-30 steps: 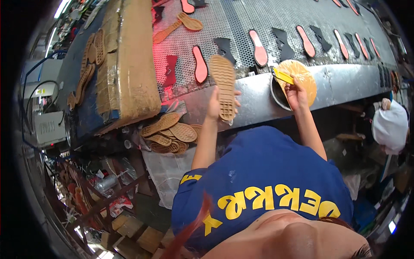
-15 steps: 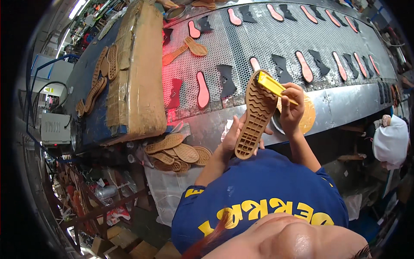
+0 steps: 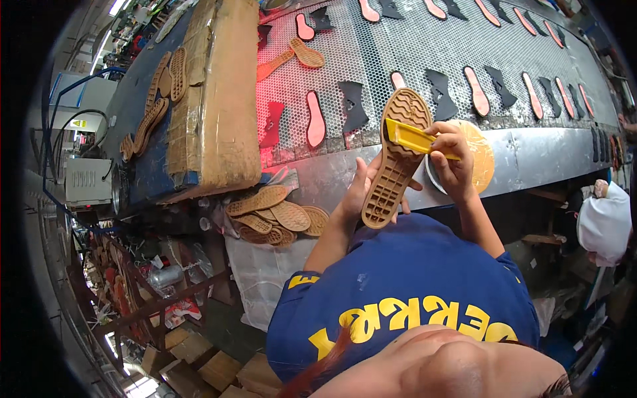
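My left hand (image 3: 358, 189) holds a brown shoe sole (image 3: 385, 194) from its left side and underneath, treaded face up, toe end pointing away from me. My right hand (image 3: 454, 162) is closed round a yellow-handled brush (image 3: 413, 138). Its dark bristle end meets the left edge of the sole's forefoot. Beyond the sole's toe, a pink insole (image 3: 397, 79) lies partly covered on the mesh belt. Just right of my right hand is a round tub (image 3: 483, 159) with an orange-yellow surface and pale rim.
A perforated conveyor belt (image 3: 411, 40) carries rows of pink insoles and black cut pieces. To the left stands a large box-like cover (image 3: 229, 99) with brown soles on top. More soles form a pile (image 3: 290, 215) near my left forearm. White cloth (image 3: 604, 222) hangs at the right.
The brush has moved from the sole's toe tip down along its left edge, turning more level. The sole remains in my left hand. The whole view has shifted slightly.
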`<state>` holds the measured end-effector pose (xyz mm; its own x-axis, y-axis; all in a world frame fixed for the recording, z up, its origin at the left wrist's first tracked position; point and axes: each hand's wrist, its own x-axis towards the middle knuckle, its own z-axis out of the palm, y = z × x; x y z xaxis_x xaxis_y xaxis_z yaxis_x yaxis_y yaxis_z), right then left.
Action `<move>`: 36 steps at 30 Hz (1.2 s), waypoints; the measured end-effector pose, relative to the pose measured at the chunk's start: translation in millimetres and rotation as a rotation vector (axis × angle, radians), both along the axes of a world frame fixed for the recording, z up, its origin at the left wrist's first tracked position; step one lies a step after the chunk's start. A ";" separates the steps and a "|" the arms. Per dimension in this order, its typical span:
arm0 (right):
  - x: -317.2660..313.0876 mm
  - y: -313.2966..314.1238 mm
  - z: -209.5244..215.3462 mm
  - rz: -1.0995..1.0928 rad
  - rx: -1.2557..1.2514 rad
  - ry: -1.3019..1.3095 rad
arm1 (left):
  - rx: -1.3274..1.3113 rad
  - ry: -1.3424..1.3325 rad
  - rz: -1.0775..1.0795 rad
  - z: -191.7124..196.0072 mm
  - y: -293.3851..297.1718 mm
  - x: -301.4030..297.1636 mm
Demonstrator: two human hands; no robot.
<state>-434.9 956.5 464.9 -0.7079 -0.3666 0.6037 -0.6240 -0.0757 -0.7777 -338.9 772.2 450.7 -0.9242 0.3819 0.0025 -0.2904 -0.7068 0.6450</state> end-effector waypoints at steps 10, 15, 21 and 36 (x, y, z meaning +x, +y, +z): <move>32.1 -0.6 7.7 0.040 0.212 0.093 | 0.201 -0.200 0.153 0.6 -0.9 -9.9; 52.4 -5.0 0.7 0.100 0.199 0.101 | 0.156 -0.334 0.378 -15.0 3.9 -25.6; 52.4 -0.2 -2.9 0.229 0.148 0.071 | 0.209 -0.250 0.257 -20.8 -4.9 -26.3; 23.0 22.1 10.2 0.652 0.092 -0.273 | 0.450 -0.363 -0.035 -16.7 -2.7 -25.8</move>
